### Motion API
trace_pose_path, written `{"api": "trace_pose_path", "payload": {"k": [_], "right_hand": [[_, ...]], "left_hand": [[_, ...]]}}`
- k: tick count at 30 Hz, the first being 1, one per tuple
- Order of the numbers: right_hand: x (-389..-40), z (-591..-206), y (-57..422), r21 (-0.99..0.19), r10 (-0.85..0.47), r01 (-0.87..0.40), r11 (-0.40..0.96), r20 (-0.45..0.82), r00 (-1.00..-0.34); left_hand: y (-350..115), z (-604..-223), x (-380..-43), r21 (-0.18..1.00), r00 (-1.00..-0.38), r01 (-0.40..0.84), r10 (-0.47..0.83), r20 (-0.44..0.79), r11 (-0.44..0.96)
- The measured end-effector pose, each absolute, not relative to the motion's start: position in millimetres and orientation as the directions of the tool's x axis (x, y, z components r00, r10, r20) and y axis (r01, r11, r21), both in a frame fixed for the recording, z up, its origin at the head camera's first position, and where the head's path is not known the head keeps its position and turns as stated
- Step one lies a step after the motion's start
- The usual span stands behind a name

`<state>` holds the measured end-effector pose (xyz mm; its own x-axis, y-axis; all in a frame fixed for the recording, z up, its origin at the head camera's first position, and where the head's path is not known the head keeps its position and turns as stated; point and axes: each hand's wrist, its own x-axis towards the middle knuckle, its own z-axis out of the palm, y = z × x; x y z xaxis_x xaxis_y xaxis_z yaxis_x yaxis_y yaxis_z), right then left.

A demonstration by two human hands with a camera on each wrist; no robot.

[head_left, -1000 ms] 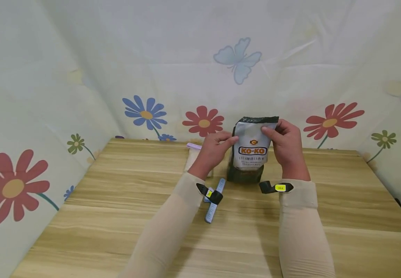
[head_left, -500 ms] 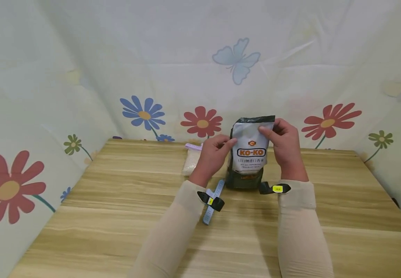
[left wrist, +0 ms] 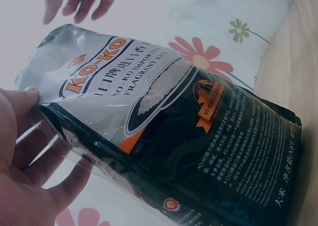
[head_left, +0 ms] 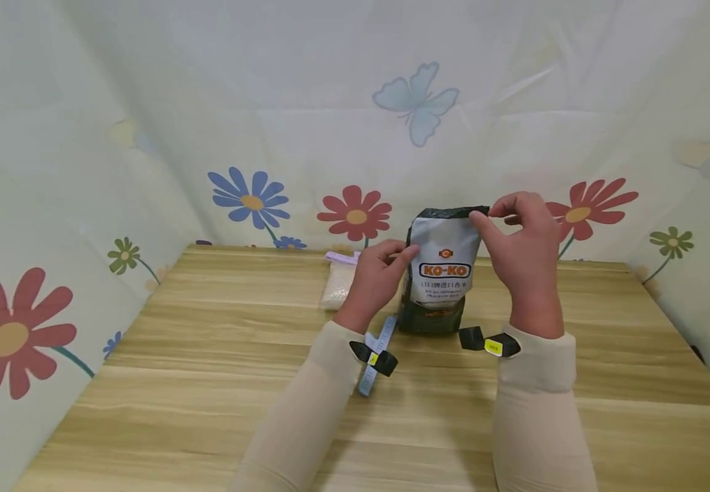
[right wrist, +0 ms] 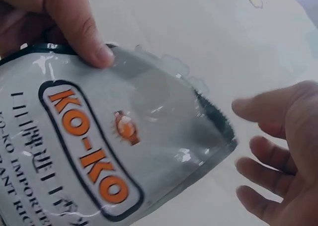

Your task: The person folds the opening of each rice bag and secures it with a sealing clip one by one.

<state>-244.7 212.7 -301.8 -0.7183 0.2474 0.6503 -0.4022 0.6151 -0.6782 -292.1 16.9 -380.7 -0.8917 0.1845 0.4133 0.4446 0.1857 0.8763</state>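
Observation:
A KO-KO rice bag (head_left: 443, 239), silver above and dark green below, stands upright on the wooden table with its top edge facing up. My left hand (head_left: 378, 280) pinches its upper left edge, thumb on the front, as the left wrist view shows up close. By the bag's top right corner is my right hand (right wrist: 278, 151), its fingers loosely bent and thumb apart; in the right wrist view a gap separates it from the bag. Part of a pale blue, ruler-marked strip (head_left: 385, 336) lies on the table beneath my left wrist.
Behind my left hand sits a small clear packet of white grains (head_left: 337, 285) with a purple strip (head_left: 342, 257) across its top. The table (head_left: 238, 383) ends at a flower-printed cloth backdrop (head_left: 281, 89) at the back and sides.
My right hand has let go of the bag's upper right edge and moved slightly up and to the right. My left hand keeps its pinch on the left edge.

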Motion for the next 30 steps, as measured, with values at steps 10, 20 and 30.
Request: {"api": "trace_pose_path", "payload": {"k": [10,20,30], "right_hand": [[-231.8,-290.2,202.9,-0.528,-0.154,-0.225,0.819,0.175,-0.972],[-241.1,-299.6,192.1,-0.528,-0.167,-0.230,0.817,0.166,-0.972],[-248.6,-303.2,193.5,-0.633,-0.117,-0.228,0.739,0.213,-0.970]], "left_hand": [[16.5,-379.0,-290.8,0.885,-0.907,0.419,0.147,0.395,0.202],[17.6,-377.4,-288.1,0.887,-0.912,0.407,0.145,0.383,0.216],[21.8,-376.9,-280.7,0.813,-0.870,0.494,0.161,0.467,0.309]]}}
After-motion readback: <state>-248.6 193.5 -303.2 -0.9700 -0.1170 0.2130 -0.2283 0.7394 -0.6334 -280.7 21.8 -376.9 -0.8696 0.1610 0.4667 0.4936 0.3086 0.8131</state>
